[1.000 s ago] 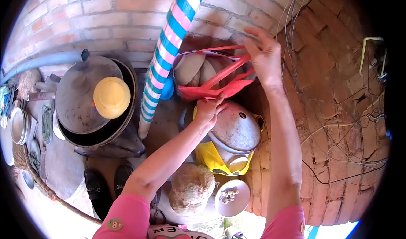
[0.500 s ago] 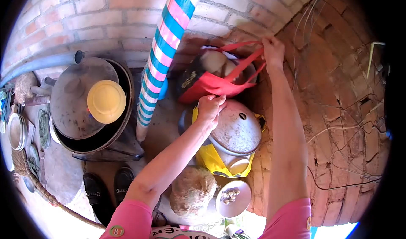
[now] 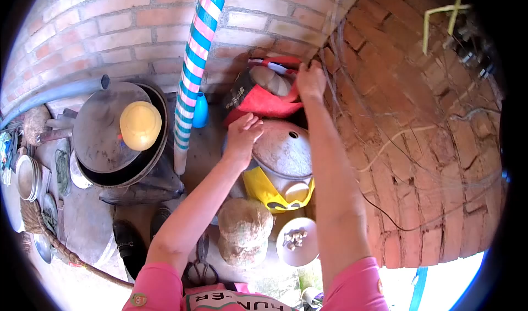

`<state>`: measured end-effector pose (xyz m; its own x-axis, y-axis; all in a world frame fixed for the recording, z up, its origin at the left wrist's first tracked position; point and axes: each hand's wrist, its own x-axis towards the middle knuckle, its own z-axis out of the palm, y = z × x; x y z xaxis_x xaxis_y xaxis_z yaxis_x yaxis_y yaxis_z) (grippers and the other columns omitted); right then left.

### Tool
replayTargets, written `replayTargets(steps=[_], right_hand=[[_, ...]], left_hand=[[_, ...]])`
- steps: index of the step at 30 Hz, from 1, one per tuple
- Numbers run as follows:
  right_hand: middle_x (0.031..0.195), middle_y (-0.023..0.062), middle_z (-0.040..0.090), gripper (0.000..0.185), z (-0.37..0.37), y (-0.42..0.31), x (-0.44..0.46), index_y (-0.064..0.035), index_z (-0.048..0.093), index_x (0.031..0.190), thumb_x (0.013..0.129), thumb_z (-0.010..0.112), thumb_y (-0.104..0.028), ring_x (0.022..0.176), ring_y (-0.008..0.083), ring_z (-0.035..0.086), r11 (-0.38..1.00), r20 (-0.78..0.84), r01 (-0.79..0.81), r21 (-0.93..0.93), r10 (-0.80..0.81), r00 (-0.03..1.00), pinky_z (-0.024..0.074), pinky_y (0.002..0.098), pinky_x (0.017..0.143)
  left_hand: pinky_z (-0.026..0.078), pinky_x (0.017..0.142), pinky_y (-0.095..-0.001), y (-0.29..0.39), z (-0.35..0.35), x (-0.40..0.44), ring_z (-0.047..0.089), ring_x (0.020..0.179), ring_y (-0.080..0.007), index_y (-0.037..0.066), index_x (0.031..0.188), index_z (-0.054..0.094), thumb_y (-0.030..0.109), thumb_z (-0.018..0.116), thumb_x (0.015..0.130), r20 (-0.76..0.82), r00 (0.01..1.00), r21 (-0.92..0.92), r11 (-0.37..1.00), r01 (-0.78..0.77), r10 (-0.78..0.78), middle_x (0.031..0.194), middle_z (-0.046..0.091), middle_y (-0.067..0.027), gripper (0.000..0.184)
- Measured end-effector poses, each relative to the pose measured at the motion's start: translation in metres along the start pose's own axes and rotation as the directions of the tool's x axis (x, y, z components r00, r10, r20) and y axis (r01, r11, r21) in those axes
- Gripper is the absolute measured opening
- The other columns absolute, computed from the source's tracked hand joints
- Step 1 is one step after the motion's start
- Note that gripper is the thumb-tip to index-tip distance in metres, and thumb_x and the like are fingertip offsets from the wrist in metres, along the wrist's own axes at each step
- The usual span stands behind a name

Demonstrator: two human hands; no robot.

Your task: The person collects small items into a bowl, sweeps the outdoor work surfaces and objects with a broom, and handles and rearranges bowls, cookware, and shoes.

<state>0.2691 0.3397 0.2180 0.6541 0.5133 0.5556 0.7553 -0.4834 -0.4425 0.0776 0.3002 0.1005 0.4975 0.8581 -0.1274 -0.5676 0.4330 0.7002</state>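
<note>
My right hand is closed at the right rim of a red and black tote bag, where its red handles run. A pale, ribbed, round item, perhaps a squash, shows in the bag's mouth. In front of the bag, my left hand has its fingers loosely extended near the bag's lower edge. It sits at the left edge of a worn metal lid. Under this lid is a pot standing in a yellow bag; my right forearm hides part of it.
A striped pole rises left of the bag, with a blue container behind it. Left stands a large pan with a lid and yellow bowl. Nearer are a fibrous bundle, a plate of small pieces and scissors.
The red handles, earlier stretched up by my right hand, are now lower against the bag. My left hand's pinch at the bag's front has loosened. The camera view has shifted.
</note>
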Motion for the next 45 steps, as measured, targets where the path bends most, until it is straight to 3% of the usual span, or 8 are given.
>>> replayTargets(steps=[6,7,9,13,15,23,35,45], right_hand=[[0.116,0.0309,0.058,0.043,-0.033,-0.082,-0.143,0.0072,0.047,0.126,0.086,0.056,-0.003,0.103,0.0446,0.061,0.919,-0.146,0.350,0.183,-0.326,0.934,0.0516,0.0473,0.091],[0.116,0.0313,0.058,0.041,-0.072,-0.109,-0.174,0.0086,0.049,0.124,0.085,0.057,-0.001,0.103,0.0463,0.060,0.923,0.079,0.189,0.336,-0.227,0.971,0.0500,0.0488,0.092],[0.115,0.0297,0.059,0.033,-0.075,-0.112,-0.224,0.0072,0.055,0.118,0.085,0.057,0.002,0.104,0.0476,0.059,0.798,-0.023,0.343,0.496,-0.383,0.924,0.0494,0.0492,0.090],[0.113,0.0272,0.061,0.028,-0.128,-0.120,-0.323,0.0067,0.056,0.112,0.085,0.059,0.001,0.108,0.0454,0.058,0.686,0.257,0.144,0.713,-0.448,0.856,0.0492,0.0464,0.090],[0.115,0.0253,0.061,0.027,-0.139,-0.108,-0.365,0.0050,0.058,0.113,0.088,0.060,-0.004,0.108,0.0438,0.058,0.599,0.253,0.267,0.755,-0.642,0.724,0.0502,0.0457,0.089],[0.105,0.0208,0.064,0.032,-0.197,-0.064,-0.451,-0.0006,0.056,0.122,0.091,0.063,-0.009,0.092,0.0393,0.064,0.591,0.602,-0.114,0.798,-0.785,0.146,0.0521,0.0441,0.077],[0.111,0.0180,0.070,0.034,-0.224,-0.124,-0.543,0.0042,0.059,0.123,0.090,0.065,0.000,0.101,0.0256,0.069,0.736,0.752,-0.157,0.659,-0.643,0.144,0.0541,0.0342,0.087],[0.099,0.0152,0.073,0.017,-0.183,-0.294,-0.679,0.0027,0.066,0.107,0.090,0.063,0.000,0.088,0.0219,0.072,0.749,0.682,-0.032,0.661,-0.583,0.442,0.0538,0.0295,0.077]], left_hand=[[0.050,0.100,-0.0349,0.073,-0.033,-0.088,0.061,0.116,-0.0257,-0.010,0.133,0.049,-0.005,0.064,0.085,0.094,0.992,0.218,0.970,-0.107,0.088,0.128,0.059,-0.0217,0.050],[0.049,0.099,-0.0336,0.086,-0.043,-0.102,0.061,0.116,-0.0247,-0.009,0.131,0.051,-0.005,0.065,0.085,0.098,0.986,0.272,0.949,-0.157,0.135,0.129,0.059,-0.0214,0.048],[0.048,0.099,-0.0330,0.120,-0.054,-0.143,0.061,0.114,-0.0236,-0.008,0.131,0.052,-0.001,0.062,0.089,0.105,0.956,0.416,0.861,-0.292,0.274,0.128,0.061,-0.0204,0.044],[0.048,0.098,-0.0320,0.183,-0.092,-0.232,0.063,0.112,-0.0221,-0.007,0.132,0.053,0.009,0.060,0.096,0.117,0.927,0.645,0.683,-0.343,0.355,0.120,0.065,-0.0164,0.041],[0.049,0.097,-0.0321,0.199,-0.113,-0.273,0.064,0.111,-0.0212,-0.007,0.130,0.055,0.011,0.061,0.096,0.060,0.911,0.699,0.634,-0.331,0.408,0.118,0.066,-0.0147,0.039],[0.055,0.084,-0.0311,0.156,-0.216,-0.399,0.070,0.096,-0.0222,-0.003,0.119,0.061,0.008,0.057,0.095,-0.204,0.860,0.735,0.653,-0.180,0.467,0.110,0.068,-0.0139,0.026],[0.056,0.077,-0.0289,0.162,-0.275,-0.477,0.071,0.088,-0.0174,-0.003,0.123,0.056,0.000,0.054,0.098,-0.060,0.948,0.644,0.738,-0.202,0.311,0.110,0.067,-0.0117,0.025],[0.057,0.075,-0.0277,0.270,-0.446,-0.606,0.072,0.090,-0.0195,-0.004,0.118,0.058,-0.002,0.056,0.095,-0.121,0.951,0.803,0.591,-0.076,0.286,0.103,0.068,-0.0132,0.023]])
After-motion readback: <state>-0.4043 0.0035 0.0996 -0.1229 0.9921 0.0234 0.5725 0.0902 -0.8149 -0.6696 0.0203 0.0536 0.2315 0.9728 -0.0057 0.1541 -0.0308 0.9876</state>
